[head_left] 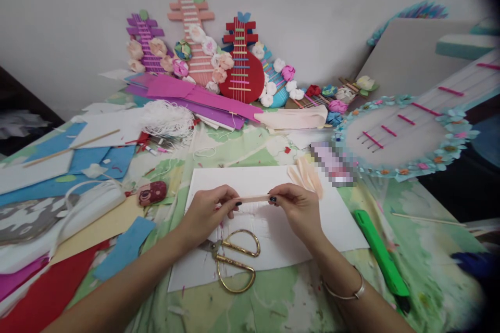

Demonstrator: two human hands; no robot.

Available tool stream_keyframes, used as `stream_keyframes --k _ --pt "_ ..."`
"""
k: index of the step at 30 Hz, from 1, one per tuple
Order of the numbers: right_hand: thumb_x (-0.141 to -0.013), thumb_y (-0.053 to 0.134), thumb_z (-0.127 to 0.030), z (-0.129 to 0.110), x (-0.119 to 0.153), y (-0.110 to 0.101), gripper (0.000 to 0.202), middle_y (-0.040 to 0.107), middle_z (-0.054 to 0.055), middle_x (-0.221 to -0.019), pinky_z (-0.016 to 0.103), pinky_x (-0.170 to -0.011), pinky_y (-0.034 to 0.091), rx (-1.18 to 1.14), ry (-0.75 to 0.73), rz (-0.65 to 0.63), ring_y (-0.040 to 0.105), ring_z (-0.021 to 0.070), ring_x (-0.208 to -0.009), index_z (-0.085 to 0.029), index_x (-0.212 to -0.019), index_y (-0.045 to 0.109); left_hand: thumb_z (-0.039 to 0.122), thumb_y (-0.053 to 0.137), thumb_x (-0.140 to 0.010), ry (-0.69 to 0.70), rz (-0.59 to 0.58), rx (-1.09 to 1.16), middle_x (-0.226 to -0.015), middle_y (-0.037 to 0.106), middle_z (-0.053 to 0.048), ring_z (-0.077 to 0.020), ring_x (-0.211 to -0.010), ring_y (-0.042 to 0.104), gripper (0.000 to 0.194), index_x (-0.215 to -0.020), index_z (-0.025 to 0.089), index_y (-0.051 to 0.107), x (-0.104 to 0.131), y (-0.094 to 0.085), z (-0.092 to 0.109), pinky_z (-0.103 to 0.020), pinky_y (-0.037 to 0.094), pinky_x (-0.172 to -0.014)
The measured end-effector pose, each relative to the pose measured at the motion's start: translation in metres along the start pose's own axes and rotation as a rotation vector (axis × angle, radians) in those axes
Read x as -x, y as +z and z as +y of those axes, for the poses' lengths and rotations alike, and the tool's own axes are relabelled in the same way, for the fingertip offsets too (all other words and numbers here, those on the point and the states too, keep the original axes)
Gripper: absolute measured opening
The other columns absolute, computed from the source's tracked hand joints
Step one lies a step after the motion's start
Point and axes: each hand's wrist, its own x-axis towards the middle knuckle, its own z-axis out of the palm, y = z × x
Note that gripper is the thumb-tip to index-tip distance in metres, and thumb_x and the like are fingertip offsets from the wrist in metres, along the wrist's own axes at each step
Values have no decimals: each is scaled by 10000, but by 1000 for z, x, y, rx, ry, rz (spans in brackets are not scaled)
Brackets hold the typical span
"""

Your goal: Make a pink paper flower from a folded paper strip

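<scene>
A narrow peach paper strip [253,199] is stretched level between my two hands, just above a white board [281,239]. My left hand [213,210] pinches its left end between thumb and fingers. At the other end, the fingertips of my right hand [299,208] grip the strip. Gold-handled scissors [236,260] lie on the board below my hands, with their blades partly under my left wrist. Several peach paper pieces [307,177] rest at the board's upper right corner, beyond my right hand.
A green utility knife [383,260] lies right of the board. White string [166,122], magenta sheets [203,99] and blue sheets [117,158] spread behind and left. Small lute-shaped crafts, including a red one [242,73], lean against the wall. A larger flower-edged lute [398,135] stands at right.
</scene>
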Motion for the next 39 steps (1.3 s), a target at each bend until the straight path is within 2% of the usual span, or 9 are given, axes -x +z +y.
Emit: stream_keyframes --k 7,12,18,20,22,25,32,35,39 --pt "-685 566 -88 0 -3 0 101 616 -4 -598 226 -577 464 -44 29 -62 582 107 -572 -161 -703 632 304 592 -776 32 51 -52 -553 635 17 -86 -489 583 160 -717 155 597 0 -3 0 -165 449 -505" --pt "-698 562 -84 0 -2 2 95 616 -6 -607 220 -582 461 -92 41 -103 583 103 -581 -161 -709 617 332 617 -745 44 85 0 -670 655 3 -123 -612 626 219 -838 167 509 0 -1 -7 -187 467 -542" --pt "-742 556 -110 -2 7 12 100 647 6 -663 235 -638 491 -41 -41 -235 620 116 -630 -171 -762 632 309 661 -697 49 -12 -31 -838 705 -30 -150 -748 648 328 -988 174 591 0 -1 -2 -206 496 -656" --pt "-766 548 -130 -3 9 15 108 667 15 -702 239 -667 501 9 -91 -299 635 121 -668 -179 -785 642 306 649 -708 20 -56 -2 -785 712 -26 -142 -687 647 269 -940 170 643 0 -1 0 -198 498 -633" --pt "-782 538 -142 -3 10 17 121 676 16 -720 230 -665 505 59 -132 -334 643 120 -679 -187 -804 648 301 626 -727 -9 -109 28 -710 707 -23 -126 -605 633 168 -798 161 686 -1 -1 2 -184 491 -585" --pt "-771 546 -135 -1 8 15 112 662 3 -670 216 -623 508 90 -146 -299 637 111 -625 -187 -794 643 276 599 -742 -59 -134 43 -608 681 -15 -111 -525 605 158 -739 150 695 -2 -1 1 -169 472 -515" --pt "-724 574 -123 3 -1 5 86 652 6 -631 225 -586 514 59 -73 -212 629 119 -581 -175 -755 635 232 565 -747 -120 -20 57 -548 661 -7 -108 -470 590 151 -767 163 698 -3 -1 -5 -162 459 -426" --pt "-717 582 -141 3 -2 3 66 646 10 -612 236 -581 518 18 -42 -193 629 125 -573 -170 -746 633 243 606 -717 -136 21 91 -531 656 -10 -114 -462 593 120 -712 157 690 -5 -3 -7 -167 470 -423" --pt "-711 595 -163 6 -4 1 54 646 16 -615 243 -582 516 -8 -23 -156 632 132 -584 -161 -750 632 231 637 -687 -181 62 162 -570 671 -25 -117 -483 605 114 -731 137 685 -8 -9 -10 -183 498 -467"
